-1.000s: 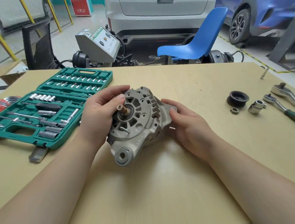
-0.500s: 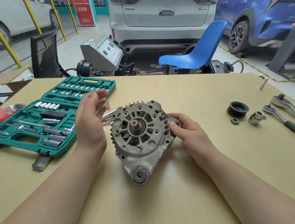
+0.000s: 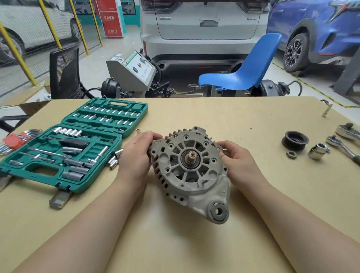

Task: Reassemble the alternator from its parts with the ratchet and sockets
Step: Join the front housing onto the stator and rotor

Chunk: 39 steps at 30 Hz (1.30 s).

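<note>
Gripping: alternator (image 3: 192, 171) clasped from both flanks, near the middle of the table (image 3: 180, 250), shaft end facing up toward the camera.
Left hand (image 3: 135, 157): fingers curled round the housing's upper left edge; fingertips partly lost behind the rim.
Right hand (image 3: 239, 161): fingers curled on the right edge of the housing; thumb side hidden behind the knuckles.
Mounting lug (image 3: 219, 212): nearest part, pointing toward the viewer.
Loose sockets (image 3: 115, 158): lying on the table between left hand and case, partly covered by the hand.
Socket case (image 3: 72, 149): open, left of the alternator; small bits in the lid hard to tell apart.
Hex keys (image 3: 14, 141): in a red holder beyond the case's left edge, partly cut off.
Pulley (image 3: 294, 140): black, well to the right, with a nut (image 3: 291, 154) and a socket (image 3: 318, 151) just beside it.
Ratchets (image 3: 348, 147): two, far right, handles cut off by the frame edge.
Small bolt (image 3: 326, 110): far right corner, blurred.
</note>
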Motion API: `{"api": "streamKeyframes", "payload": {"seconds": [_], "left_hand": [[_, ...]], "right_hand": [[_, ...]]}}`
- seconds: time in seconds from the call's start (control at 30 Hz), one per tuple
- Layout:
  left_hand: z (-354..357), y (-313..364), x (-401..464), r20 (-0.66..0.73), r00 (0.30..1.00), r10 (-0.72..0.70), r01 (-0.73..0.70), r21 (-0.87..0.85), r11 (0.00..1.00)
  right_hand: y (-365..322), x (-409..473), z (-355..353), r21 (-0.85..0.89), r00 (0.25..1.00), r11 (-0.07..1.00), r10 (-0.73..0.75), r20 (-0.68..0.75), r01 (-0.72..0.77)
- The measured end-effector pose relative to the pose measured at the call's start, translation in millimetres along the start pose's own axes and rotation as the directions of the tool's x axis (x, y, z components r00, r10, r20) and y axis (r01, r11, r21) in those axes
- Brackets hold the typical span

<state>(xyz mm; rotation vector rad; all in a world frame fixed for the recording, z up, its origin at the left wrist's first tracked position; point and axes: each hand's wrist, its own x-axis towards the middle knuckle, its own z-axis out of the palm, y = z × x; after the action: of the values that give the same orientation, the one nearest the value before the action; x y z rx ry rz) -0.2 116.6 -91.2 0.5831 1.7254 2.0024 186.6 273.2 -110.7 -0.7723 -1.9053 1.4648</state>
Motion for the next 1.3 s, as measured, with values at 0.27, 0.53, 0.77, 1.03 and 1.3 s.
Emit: {"api": "streamKeyframes", "payload": {"seconds": [0.27,0.53,0.77,1.03,1.3], "left_hand": [[2.1,-2.2,-1.2,0.010,0.993,0.121,-0.121,0.175,0.977],[4.2,1.4,-6.0,0.003,0.981,0.196,-0.196,0.056,0.979],[3.9,-3.3,-6.3,-0.023,0.978,0.206,-0.204,0.060,0.977],[12.3,-4.8,2.8,-0.030,0.978,0.205,-0.202,0.081,0.976],[15.6,-11.4,11.0,0.001,0.986,0.169,-0.168,-0.034,0.985]], "right_hand": [[-19.7,-19.1,-17.5,-0.215,0.993,0.976,-0.015,-0.119,-0.012],[-75.5,-85.2,-11.8,-0.226,0.927,0.921,-0.253,0.276,0.318],[-66.0,-99.7,-3.7,-0.527,0.934,0.787,-0.170,0.314,0.320],[-68.0,-60.5,-43.8,-0.510,0.949,0.822,-0.106,0.298,0.252],[-47.0,-45.6,-43.7,-0.101,0.962,0.986,-0.101,0.253,0.130]]}}
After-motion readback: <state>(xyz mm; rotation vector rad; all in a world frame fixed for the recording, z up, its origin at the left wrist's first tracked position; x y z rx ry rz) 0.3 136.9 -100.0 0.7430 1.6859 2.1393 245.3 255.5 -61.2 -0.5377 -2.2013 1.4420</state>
